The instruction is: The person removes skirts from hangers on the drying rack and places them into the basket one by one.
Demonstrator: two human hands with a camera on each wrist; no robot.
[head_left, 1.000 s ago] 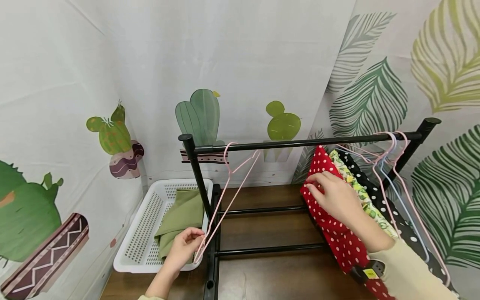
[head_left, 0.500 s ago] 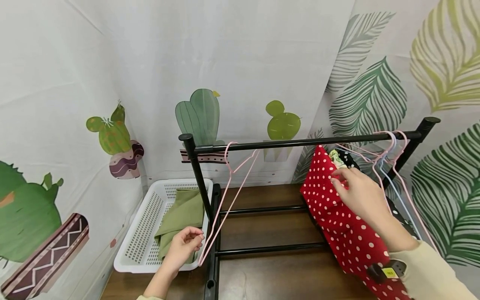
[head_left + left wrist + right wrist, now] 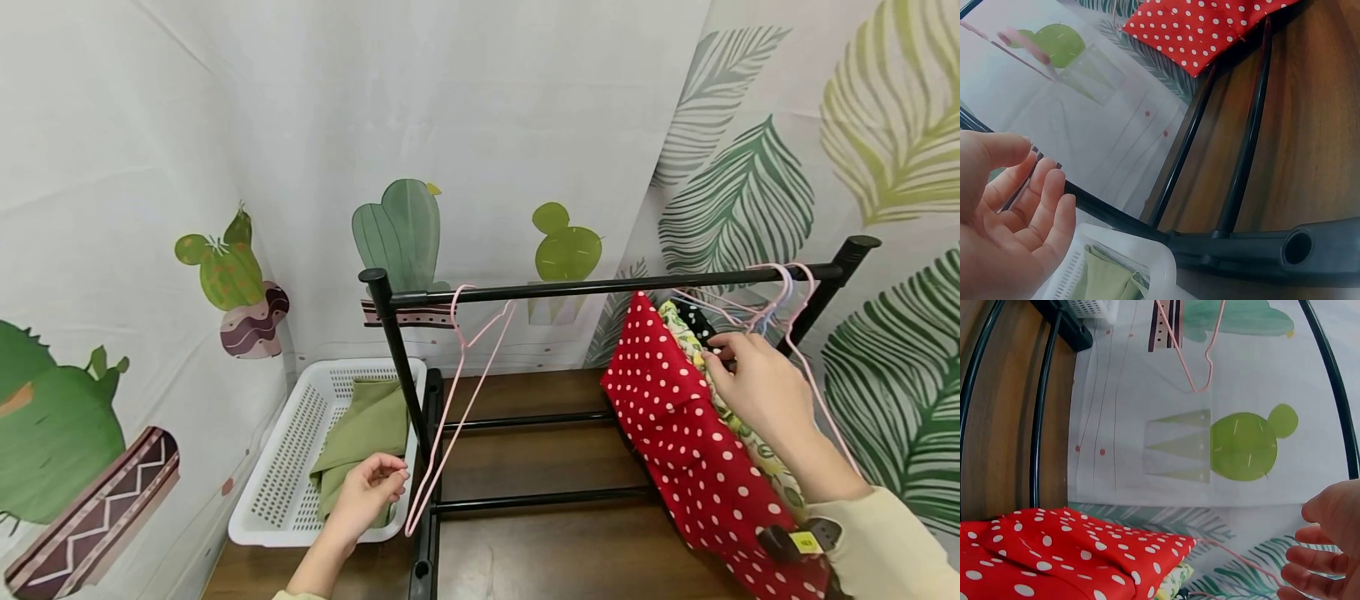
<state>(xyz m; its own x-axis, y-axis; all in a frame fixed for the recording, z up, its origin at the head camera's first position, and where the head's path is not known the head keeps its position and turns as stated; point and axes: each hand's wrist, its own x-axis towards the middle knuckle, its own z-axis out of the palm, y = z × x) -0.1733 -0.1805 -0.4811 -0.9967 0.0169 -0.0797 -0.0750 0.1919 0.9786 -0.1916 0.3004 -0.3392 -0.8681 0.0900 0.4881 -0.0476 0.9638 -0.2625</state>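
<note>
My left hand [image 3: 367, 492], fingers loosely curled and holding nothing, is just left of a pink wire hanger [image 3: 462, 344] that hangs from the black rail [image 3: 570, 287]. In the left wrist view, that hand [image 3: 1022, 212] shows a bare palm. My right hand [image 3: 761, 392] is in front of the garments at the rail's right end, its fingers bent around nothing in the right wrist view. Red polka-dot fabric [image 3: 652, 400] hangs foremost there. Behind it come yellow-flowered fabric [image 3: 678, 329] and black dotted fabric [image 3: 697, 323], partly covered by the right hand.
Left of the rack, a white perforated basket [image 3: 258, 492] contains folded olive-green cloth [image 3: 367, 425]. Pink and blue hangers crowd the right post [image 3: 810, 304]. Two lower black bars [image 3: 540, 502] cross above the wooden tabletop [image 3: 570, 550]. A printed curtain stands behind.
My right hand has moved right across the hanging garments, from the red one toward the hangers. The left hand stays put, while the pink hanger's lower end has swung slightly right, away from it.
</note>
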